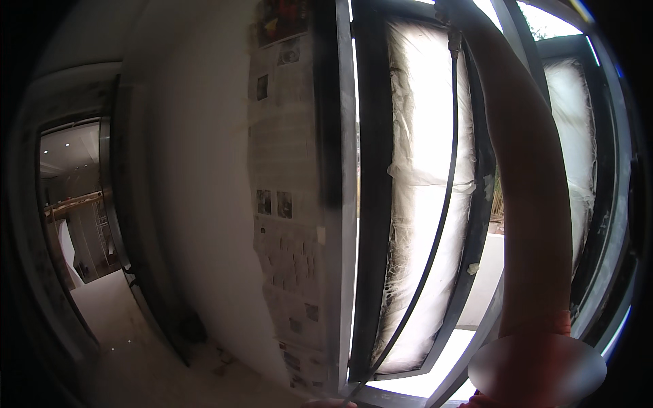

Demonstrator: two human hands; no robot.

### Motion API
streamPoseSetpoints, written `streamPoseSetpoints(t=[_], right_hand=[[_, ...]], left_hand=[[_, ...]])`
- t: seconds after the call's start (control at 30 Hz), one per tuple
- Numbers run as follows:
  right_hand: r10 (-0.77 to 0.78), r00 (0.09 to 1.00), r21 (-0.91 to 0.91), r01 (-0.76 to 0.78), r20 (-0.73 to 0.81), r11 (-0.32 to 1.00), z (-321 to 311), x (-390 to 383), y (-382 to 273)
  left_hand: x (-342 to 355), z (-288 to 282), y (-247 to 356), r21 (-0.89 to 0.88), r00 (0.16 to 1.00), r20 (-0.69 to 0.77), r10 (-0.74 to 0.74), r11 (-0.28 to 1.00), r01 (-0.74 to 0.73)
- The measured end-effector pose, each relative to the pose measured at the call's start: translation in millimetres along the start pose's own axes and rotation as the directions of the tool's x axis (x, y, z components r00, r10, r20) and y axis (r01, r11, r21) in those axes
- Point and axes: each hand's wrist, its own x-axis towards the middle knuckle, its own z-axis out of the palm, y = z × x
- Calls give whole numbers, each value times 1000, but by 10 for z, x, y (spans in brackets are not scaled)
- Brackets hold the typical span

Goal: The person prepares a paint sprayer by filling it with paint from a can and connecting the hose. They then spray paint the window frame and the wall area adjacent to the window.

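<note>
My right arm (527, 204) reaches up the right side to the top edge, where my right hand (449, 15) grips a dark tool, mostly out of sight, with a hose fitting (454, 42) below it. A black hose (445, 211) hangs from the fitting down across a dark-framed panel (371, 136) covered in whitish, wrinkled plastic film (415, 109). At the bottom edge, my left hand (330, 402) shows only in part, at the hose's lower stretch and apparently closed on it.
A wall strip papered with newspaper (282, 156) adjoins the panel. A white wall (197, 170) and a doorway (75, 124) into another room lie left, above a dusty floor (149, 353). Another film-covered panel (571, 122) stands right, behind my arm, with bright openings around it.
</note>
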Motion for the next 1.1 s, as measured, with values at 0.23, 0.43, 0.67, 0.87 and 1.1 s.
streamPoseSetpoints(t=[0.23, 0.43, 0.67, 0.87, 1.1], right_hand=[[12, 1000, 24, -12, 17, 1000, 141, 97, 195], [46, 998, 54, -48, 41, 997, 208, -195, 382], [111, 990, 36, -114, 82, 993, 132, -952, 693], [221, 966, 32, -227, 131, 973, 43, -1794, 933], [371, 908, 11, -380, 195, 925, -69, -2770, 1078]], left_hand=[[150, 199, 3, -86, 988, -105, -110, 991, 101], [139, 90, 33, 30, 987, -107, -120, 992, 124], [113, 3, -97, 237, 994, 89, -68, 970, 45], [116, 25, -232, 332, 975, 205, -91, 943, 18], [1, -91, -431, 588, 905, 345, -247, 809, -3]])
